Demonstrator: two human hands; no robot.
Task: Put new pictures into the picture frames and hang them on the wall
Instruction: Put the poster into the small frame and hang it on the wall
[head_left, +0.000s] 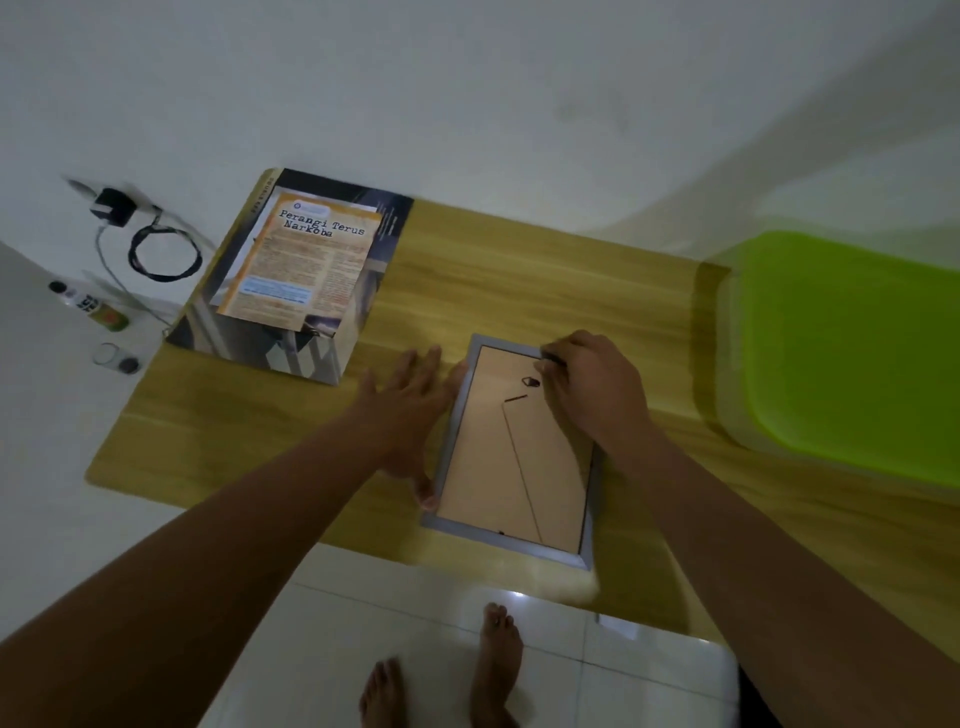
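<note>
A grey picture frame (589, 525) lies face down on the wooden table (519, 270), its brown backing board (498, 467) up with a small hanger near the top. My left hand (410, 410) lies flat with fingers spread along the frame's left edge, the thumb touching the lower left rim. My right hand (592, 384) rests on the frame's upper right corner, fingertips pinched at a small dark clip on the rim. A stack of printed pictures (296, 265), topped by an orange sheet titled "Perangi Terus Narkoba", lies at the table's far left.
A lime green plastic lid (852, 343) sits at the table's right end. On the floor to the left are a charger with coiled cable (156, 244), small bottles (98, 306) and a jar (117, 358). White wall behind; my bare feet (493, 660) stand on white tiles.
</note>
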